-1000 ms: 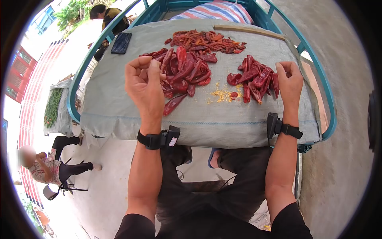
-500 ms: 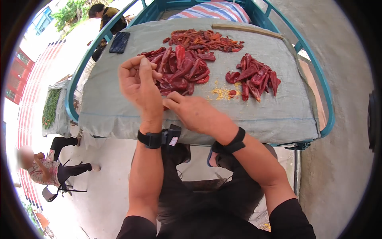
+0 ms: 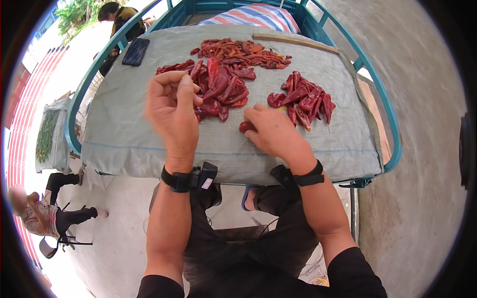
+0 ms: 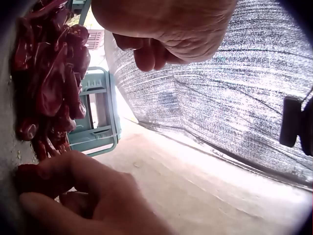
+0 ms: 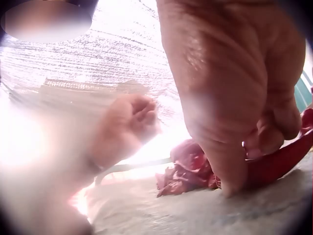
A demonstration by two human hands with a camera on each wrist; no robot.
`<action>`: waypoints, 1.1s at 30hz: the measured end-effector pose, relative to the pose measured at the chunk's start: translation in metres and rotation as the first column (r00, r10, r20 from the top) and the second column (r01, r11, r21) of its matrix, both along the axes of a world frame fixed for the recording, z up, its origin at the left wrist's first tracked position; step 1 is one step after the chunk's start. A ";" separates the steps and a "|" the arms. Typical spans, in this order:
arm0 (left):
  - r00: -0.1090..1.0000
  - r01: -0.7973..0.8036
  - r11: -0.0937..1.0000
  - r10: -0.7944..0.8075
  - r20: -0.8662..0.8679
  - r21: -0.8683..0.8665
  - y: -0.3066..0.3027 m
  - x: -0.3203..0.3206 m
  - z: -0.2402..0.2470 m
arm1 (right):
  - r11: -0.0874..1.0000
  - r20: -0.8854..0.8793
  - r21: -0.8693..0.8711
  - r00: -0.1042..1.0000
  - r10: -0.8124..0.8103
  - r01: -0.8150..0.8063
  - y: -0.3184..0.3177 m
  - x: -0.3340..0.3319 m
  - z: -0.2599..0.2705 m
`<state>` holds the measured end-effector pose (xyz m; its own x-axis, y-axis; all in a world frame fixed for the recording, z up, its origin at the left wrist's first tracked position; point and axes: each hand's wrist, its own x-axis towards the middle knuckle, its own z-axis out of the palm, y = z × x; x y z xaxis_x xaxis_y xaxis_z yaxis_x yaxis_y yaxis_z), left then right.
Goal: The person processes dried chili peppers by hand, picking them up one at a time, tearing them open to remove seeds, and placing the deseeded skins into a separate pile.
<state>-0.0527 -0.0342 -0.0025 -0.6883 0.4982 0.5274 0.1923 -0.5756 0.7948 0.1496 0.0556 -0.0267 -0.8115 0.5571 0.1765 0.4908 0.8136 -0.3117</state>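
Observation:
My right hand [image 3: 278, 130] pinches a red chili pepper [image 3: 245, 127] close over the grey-green woven cloth [image 3: 198, 141]. In the right wrist view the long pepper [image 5: 276, 169] stretches beyond the thumb. My left hand [image 3: 174, 119] is raised beside a large heap of whole red chilies [image 3: 218, 92], fingers loosely curled, with nothing seen in them. Behind that heap lie shrivelled orange-red chili pieces [image 3: 243, 52]. A smaller pile of red chilies [image 3: 313, 99] sits right of my right hand, which hides most of the yellow seeds [image 3: 283, 108].
A dark phone [image 3: 135, 52] lies at the cloth's back left, a wooden strip [image 3: 295, 43] along its back. Teal cart rails [image 3: 392, 124] flank both sides. A striped bag [image 3: 253, 17] lies behind. One person [image 3: 119, 20] is at back left; another [image 3: 44, 216] sits farther left.
My right hand went from beside the right pile to the front of the left heap, then came back rightward with a chili pepper in its fingers. The left hand stayed nearly in place.

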 end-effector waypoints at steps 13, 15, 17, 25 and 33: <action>0.999 0.042 0.998 -0.043 -0.018 -0.056 0.004 0.010 -0.002 | 0.952 -0.228 -0.027 0.925 -0.304 0.306 0.058 0.048 0.000; 0.999 0.051 0.997 -0.052 -0.016 -0.064 0.005 0.012 -0.001 | 0.969 -0.292 -0.200 0.935 -0.203 0.148 0.048 0.039 0.005; 0.998 0.064 0.995 -0.064 -0.005 -0.077 0.006 0.015 -0.002 | 0.964 -0.248 -0.265 0.966 -0.077 0.009 0.035 0.026 0.008; 0.996 0.084 0.990 -0.086 -0.016 -0.111 0.008 0.020 -0.003 | 0.952 -0.190 0.117 0.947 -0.259 0.284 0.058 0.021 -0.014; 0.996 0.086 0.987 -0.087 -0.008 -0.133 0.011 0.020 -0.005 | 0.989 -0.270 -0.150 0.962 -0.044 0.004 0.037 0.007 -0.009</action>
<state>-0.0329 -0.0233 -0.0076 -0.6329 0.6215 0.4617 0.1576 -0.4804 0.8628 0.1566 0.0929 -0.0360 -0.7302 0.6122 0.3033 0.3896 0.7378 -0.5512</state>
